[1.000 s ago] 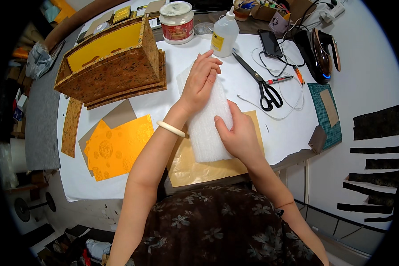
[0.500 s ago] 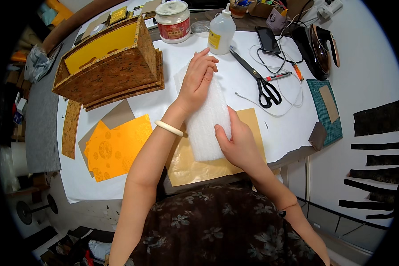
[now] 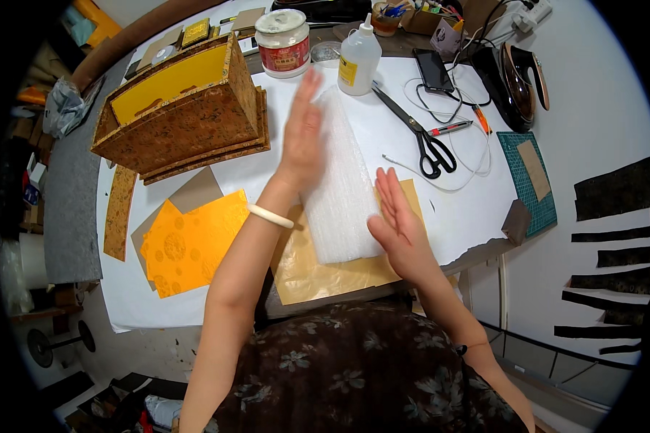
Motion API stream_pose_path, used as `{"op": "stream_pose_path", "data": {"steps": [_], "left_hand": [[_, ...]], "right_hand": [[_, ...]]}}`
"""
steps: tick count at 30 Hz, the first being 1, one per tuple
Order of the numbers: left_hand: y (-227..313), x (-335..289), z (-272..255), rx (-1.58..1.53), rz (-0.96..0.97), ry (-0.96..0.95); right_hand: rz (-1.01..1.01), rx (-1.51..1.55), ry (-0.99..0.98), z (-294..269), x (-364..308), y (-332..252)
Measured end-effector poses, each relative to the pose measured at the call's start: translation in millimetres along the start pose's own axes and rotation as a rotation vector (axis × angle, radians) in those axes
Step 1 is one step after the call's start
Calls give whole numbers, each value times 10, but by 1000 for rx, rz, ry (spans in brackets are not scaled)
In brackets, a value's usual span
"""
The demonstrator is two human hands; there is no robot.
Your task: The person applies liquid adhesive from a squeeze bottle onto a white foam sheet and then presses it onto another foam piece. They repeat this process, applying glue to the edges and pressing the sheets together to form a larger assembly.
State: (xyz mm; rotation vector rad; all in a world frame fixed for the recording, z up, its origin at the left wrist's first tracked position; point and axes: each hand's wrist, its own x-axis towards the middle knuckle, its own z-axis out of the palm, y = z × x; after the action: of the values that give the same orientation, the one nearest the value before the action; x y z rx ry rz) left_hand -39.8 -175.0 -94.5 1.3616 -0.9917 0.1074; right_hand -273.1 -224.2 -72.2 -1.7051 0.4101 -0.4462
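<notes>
A strip of white padding [image 3: 341, 195], soft and slightly ribbed, lies on a sheet of tan glossy paper [image 3: 296, 270] in front of me. Along its left edge, near the far end, my left hand [image 3: 302, 141] is held edge-on with fingers stretched; motion blurs the fingertips. On the other side my right hand [image 3: 406, 234] is open, palm turned inward, thumb near the padding's right edge. Neither hand grips anything. Left of the padding, yellow-orange patterned sheets [image 3: 195, 242] overlap a grey board [image 3: 195, 189].
A brown patterned box [image 3: 188, 126] with yellow lining stands at left. Behind are a white tub [image 3: 283, 47] and a squeeze bottle [image 3: 360, 61]. Black scissors [image 3: 417, 130], a phone [image 3: 433, 70], cables, an iron [image 3: 516, 83] and a green cutting mat [image 3: 527, 184] occupy the right.
My left hand has lifted off the padding and shifted left. My right hand has let go of the padding's edge, moved right and straightened its fingers. The padding stays in place.
</notes>
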Motion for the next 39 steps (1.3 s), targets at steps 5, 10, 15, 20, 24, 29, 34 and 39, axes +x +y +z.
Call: {"op": "stream_pose_path", "data": {"steps": [5,10,15,20,24,29,34,39], "left_hand": [[-301,-29,-335,52,-460,36],[-468,-113,-343,77,-486,-1],[-55,-27,-489,89,-418,69],[700,-339,-754,9,-445,158],[921,-1050,-955,13,-491,245],[782,-1497,-1324,-52,-649,507],[1033,-1310,-1306,195,-461,594],[1441,-894,-362,18,-108,-10]], "right_hand": [[-48,-337,-160,-158,-329,-54],[49,-442,-128,-104,-383,202],[140,-326,-78,-335,-270,46],[62,121,100,-802,-120,289],[2,100,87,-693,128,316],[-89,-29,-53,-225,591,603],[-206,-136,169,-7,709,123],[-524,86,5,182,187,-454]]}}
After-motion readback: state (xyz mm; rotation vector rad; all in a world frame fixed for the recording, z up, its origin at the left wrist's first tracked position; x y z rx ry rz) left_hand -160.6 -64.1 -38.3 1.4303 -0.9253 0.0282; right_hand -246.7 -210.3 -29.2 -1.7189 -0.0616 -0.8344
